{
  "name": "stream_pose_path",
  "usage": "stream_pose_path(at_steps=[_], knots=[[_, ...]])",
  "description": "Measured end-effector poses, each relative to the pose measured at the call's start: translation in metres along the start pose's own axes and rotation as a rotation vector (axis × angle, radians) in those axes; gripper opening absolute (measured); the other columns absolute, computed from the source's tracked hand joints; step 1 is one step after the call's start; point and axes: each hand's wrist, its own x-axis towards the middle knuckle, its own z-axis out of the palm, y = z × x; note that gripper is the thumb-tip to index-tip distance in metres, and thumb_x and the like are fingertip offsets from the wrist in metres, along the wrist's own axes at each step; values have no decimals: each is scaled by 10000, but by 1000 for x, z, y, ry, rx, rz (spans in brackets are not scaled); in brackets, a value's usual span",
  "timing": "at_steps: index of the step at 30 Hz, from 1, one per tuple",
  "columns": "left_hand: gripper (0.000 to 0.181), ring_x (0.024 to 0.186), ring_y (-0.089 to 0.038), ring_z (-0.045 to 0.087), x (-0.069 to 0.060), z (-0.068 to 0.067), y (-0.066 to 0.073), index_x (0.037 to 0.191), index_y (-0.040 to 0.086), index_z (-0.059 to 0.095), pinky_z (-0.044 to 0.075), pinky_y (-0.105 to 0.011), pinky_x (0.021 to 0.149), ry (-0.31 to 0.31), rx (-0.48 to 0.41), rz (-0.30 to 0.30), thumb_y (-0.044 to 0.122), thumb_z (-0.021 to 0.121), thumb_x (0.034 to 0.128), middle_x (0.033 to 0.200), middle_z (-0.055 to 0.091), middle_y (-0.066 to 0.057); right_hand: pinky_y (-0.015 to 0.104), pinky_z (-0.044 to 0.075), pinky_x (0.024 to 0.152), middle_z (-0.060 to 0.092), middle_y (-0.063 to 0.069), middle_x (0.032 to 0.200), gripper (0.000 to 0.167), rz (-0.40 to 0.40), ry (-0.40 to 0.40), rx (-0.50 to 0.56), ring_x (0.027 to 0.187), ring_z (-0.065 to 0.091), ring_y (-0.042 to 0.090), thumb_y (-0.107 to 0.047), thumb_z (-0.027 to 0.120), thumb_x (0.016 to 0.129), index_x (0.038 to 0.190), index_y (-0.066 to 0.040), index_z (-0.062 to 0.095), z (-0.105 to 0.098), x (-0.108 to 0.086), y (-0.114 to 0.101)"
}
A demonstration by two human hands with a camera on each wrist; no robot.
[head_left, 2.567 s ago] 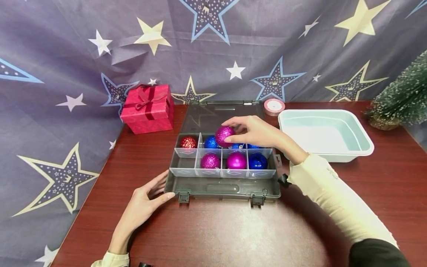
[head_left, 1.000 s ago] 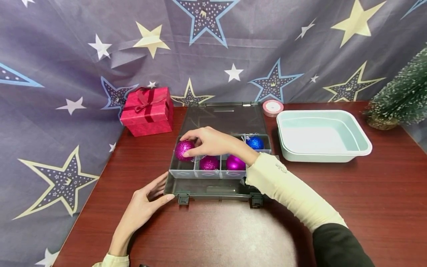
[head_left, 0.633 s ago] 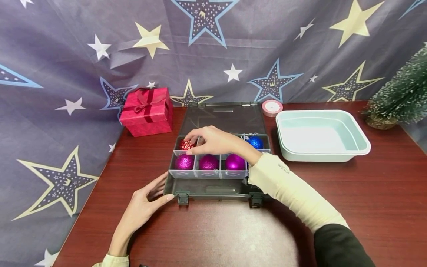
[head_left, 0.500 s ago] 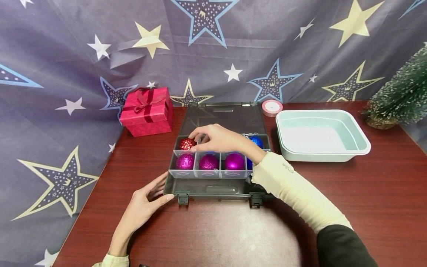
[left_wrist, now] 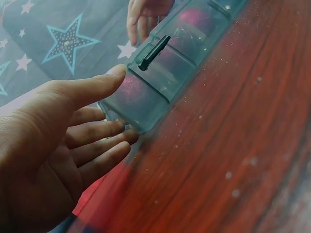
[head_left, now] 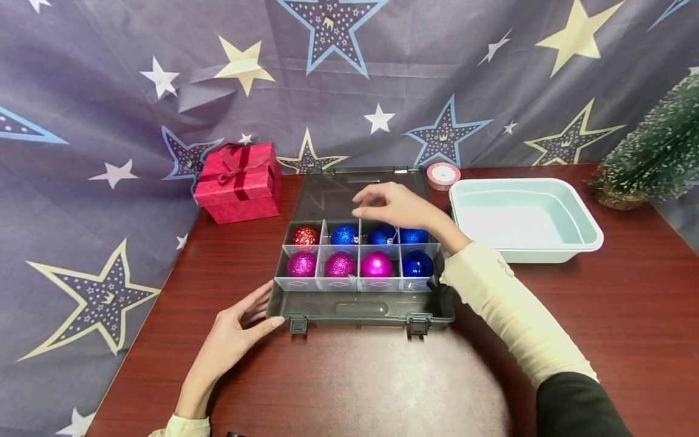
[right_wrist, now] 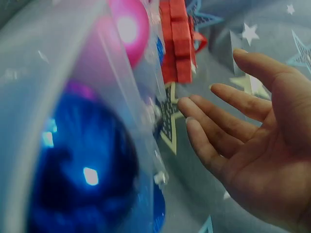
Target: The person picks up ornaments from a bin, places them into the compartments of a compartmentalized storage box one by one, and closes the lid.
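Observation:
A dark translucent divided case [head_left: 322, 306] stands with its lid [head_left: 327, 197] laid back. Christmas balls fill both rows of its compartments. The back row has a red ball [head_left: 304, 235] at the left, then blue balls [head_left: 344, 234]. In front sit two glittery magenta balls [head_left: 301, 263], a smooth magenta ball [head_left: 377, 264] and a shiny dark blue ball [head_left: 417, 264]. My left hand [head_left: 235, 337] touches the case's front left corner, fingers loosely extended along its side and thumb at the rim. Above the back row, my right hand [head_left: 401, 206] hovers with relaxed fingers, holding nothing.
A pale mint tub [head_left: 524, 249] stands right of the case. Behind them lies a pink ribbon roll [head_left: 443, 175]. A red gift box [head_left: 237, 188] is at the back left, and a small frosted tree [head_left: 650, 145] at the right edge. A starry cloth hangs behind.
The right hand has carried a glittery magenta ball leftward, set it in the front left compartment and let go. It has since drawn back up and to the right. The left hand stays put.

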Motion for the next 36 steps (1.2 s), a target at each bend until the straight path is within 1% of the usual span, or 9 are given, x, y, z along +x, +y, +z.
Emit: stream_pose_path(at_steps=[6,10,14,17,22,25,29,32,36], knots=[[681,1134,-230,690,5,-9,9,1522,127,535,557,-238,941,-61,68,-42,187,831,912,1337,671,-121,426,525,967,725,136,1160,346,101,161,55,1059,651,274,-249,712,995,1237,-2,709,-23,-11,9],[678,1163,-278,679,17,-22,22,1521,67,522,563,-366,976,-167,145,-78,240,811,932,1378,642,-153,430,503,983,681,170,1232,419,237,258,97,1104,610,308,-303,678,1012,1301,-1,665,-38,-18,14],[654,1227,-276,645,45,-38,33,1518,31,512,507,-475,1049,-277,237,-99,341,736,987,1414,620,-144,435,482,1006,621,199,1299,494,360,311,164,1174,562,324,-350,605,1046,1381,13,598,-49,-21,17],[640,1276,-262,609,77,-48,39,1522,49,514,456,-491,1102,-292,289,-102,419,666,1022,1413,625,-124,447,465,1046,560,217,1348,546,419,324,253,1207,517,320,-363,545,1074,1443,40,528,-53,-22,21],[656,1367,-425,495,130,-56,40,1564,-67,363,396,-508,1150,-269,75,-132,404,454,1118,1511,479,-279,474,380,1161,431,225,1499,732,540,327,315,1338,431,354,-518,466,1071,1546,35,401,-52,-22,26],[806,1489,-453,278,155,-57,35,1595,-112,185,223,-519,1234,-284,-132,-211,529,289,1118,1627,261,-306,432,293,1223,357,201,1592,778,588,342,402,1442,355,321,-545,460,1062,1576,31,361,-49,-18,31],[1000,1556,-399,25,180,-55,28,1612,-80,-12,-10,-479,1268,-325,-340,-339,719,131,1027,1688,31,-267,406,290,1223,451,177,1483,714,587,355,618,1335,450,265,-528,414,1083,1455,80,455,-46,-11,40],[1065,1560,-348,-70,195,-52,24,1606,-50,-94,-80,-430,1259,-339,-458,-401,787,79,971,1694,-72,-233,405,411,1139,554,142,1308,695,586,319,814,1170,553,256,-578,405,1072,1357,51,489,-44,-5,60],[1116,1555,-297,-131,212,-49,21,1600,-29,-137,-107,-390,1252,-354,-529,-451,837,41,920,1693,-139,-193,403,434,1115,519,166,1442,826,631,264,949,1255,538,287,-670,352,1044,1526,0,375,-42,0,73]])
